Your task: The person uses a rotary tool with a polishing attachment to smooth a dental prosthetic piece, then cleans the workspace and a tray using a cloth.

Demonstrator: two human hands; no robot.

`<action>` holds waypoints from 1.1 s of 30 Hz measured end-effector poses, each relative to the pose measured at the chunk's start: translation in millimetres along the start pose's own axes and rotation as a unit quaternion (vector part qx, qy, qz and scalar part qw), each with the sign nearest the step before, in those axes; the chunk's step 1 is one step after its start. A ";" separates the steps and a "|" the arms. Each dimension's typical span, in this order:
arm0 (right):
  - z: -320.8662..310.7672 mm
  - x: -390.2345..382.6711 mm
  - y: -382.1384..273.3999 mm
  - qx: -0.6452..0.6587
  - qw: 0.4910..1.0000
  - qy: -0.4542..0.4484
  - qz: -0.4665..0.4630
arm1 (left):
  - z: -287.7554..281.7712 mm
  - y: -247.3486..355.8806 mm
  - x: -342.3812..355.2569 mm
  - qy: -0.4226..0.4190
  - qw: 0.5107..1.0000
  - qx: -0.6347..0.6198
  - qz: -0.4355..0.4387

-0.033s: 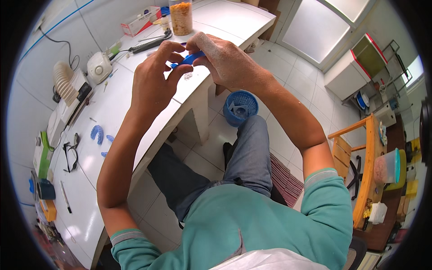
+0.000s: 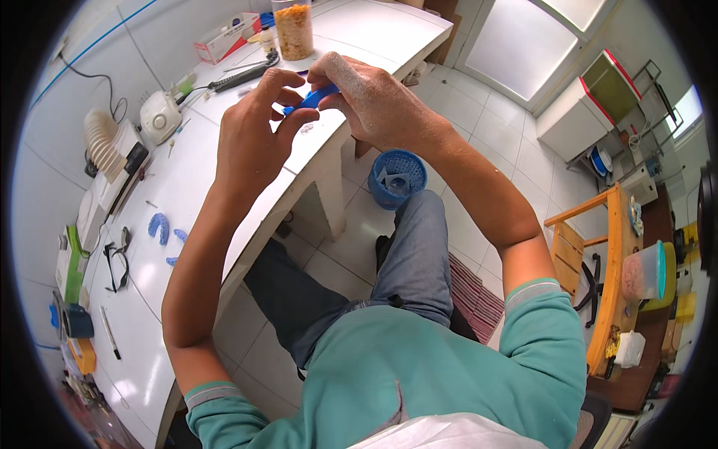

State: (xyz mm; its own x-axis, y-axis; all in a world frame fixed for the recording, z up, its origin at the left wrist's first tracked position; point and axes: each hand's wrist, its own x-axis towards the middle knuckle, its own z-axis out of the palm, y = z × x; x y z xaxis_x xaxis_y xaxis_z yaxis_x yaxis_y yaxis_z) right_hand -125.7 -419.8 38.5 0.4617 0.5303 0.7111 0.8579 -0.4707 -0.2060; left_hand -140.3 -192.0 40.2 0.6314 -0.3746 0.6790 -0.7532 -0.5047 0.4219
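Observation:
Above the near edge of the white table, both hands hold a small blue piece; fingers cover much of it, so its exact kind is unclear. My left hand has thumb and fingers curled round its left end. My right hand, dusted with white powder, pinches the right end. A little white debris lies on the table beneath them. Farther left on the tabletop rest a blue horseshoe-shaped dental arch piece and smaller blue pieces.
On the table are a handpiece, a clear jar with orange-topped contents, a white control box, a ribbed hose, glasses and a pen. A blue basket stands by my knee; a wooden chair is right.
The view has shifted slightly, so the table items appear a little farther left. Both hands keep almost the same hold on the blue piece.

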 end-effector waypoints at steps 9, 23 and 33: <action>-10.8 -86.4 75.6 0.067 0.974 0.160 0.146 | 42.8 -41.0 2.5 0.019 0.999 0.034 -0.034; 242.7 -486.6 271.8 0.152 0.164 0.317 0.922 | 45.5 -89.0 -29.1 0.043 0.976 0.180 -0.113; 230.0 -510.4 253.5 0.132 0.408 0.239 0.871 | 60.3 -81.4 -13.3 0.020 0.984 0.133 -0.116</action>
State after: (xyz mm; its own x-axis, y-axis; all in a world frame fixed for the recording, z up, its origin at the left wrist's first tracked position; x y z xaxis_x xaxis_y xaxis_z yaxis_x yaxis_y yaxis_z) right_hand -92.0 -647.6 -531.2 0.3804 -0.6747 -0.6325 -0.6547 0.2865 -0.6995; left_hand -76.3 -192.8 -39.4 0.7696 -0.1970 0.6073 -0.5103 -0.7615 0.3997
